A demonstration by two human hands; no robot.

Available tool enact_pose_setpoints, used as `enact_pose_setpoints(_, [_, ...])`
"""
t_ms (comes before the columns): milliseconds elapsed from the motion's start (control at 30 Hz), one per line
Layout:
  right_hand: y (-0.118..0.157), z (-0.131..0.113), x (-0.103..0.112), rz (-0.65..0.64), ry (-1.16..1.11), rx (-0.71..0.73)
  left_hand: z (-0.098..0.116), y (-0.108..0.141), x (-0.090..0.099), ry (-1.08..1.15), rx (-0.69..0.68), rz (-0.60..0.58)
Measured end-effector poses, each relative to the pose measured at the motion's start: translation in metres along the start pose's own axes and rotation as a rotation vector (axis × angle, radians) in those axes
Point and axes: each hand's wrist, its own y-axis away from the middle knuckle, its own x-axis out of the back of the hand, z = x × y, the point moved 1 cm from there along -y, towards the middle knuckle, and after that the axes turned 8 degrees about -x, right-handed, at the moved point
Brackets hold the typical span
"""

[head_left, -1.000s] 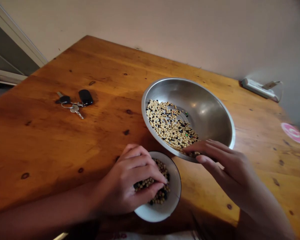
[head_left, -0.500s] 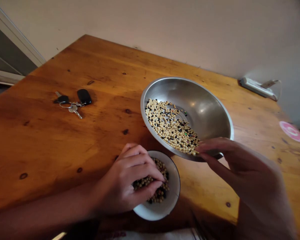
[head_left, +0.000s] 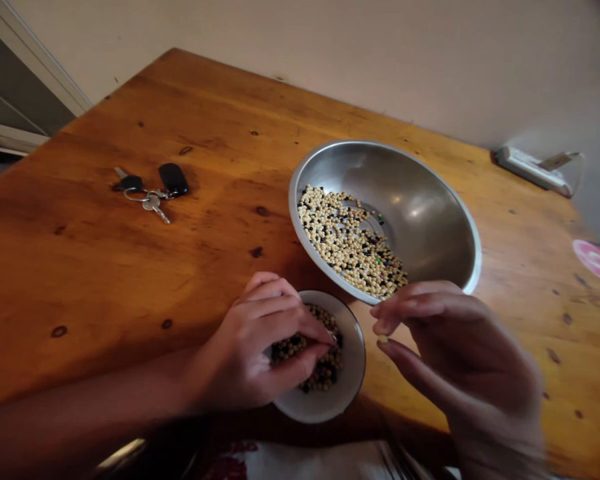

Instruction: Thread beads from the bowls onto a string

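I lift my right hand [head_left: 460,353] off the steel bowl [head_left: 430,213], fingers [head_left: 395,308] pinching one bean [head_left: 382,339], left hand [head_left: 255,347] bunched among beans [head_left: 324,377] in the white bowl [head_left: 313,411].

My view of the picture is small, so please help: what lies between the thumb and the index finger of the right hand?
In the head view, one small pale soybean lies between the thumb and the index finger of the right hand.

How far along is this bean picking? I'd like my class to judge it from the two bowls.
Done: the white bowl holds a heap of pale and dark beans. In hand: the right hand pinches one pale bean; the left hand is in the white bowl. Left: the mixed beans in the steel bowl.
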Motion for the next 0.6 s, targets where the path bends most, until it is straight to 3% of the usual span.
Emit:
enact_pose_setpoints(133, [-0.0001, 0.0018, -0.0054, 0.052, 0.075, 0.076, 0.0011, -0.0011, 0.0006, -0.016, -0.012, -0.002])
enact_pose_setpoints(333, [-0.0027, -0.0026, -0.0076, 0.08, 0.412, 0.11, 0.002, 0.0023, -0.0003, 0.03, -0.001, 0.014])
enact_pose_setpoints(600, [-0.0005, -0.0002, -0.0118, 0.095, 0.331, 0.236, 0.0006, 0.0011, -0.0013, -0.008, 0.071, 0.003])
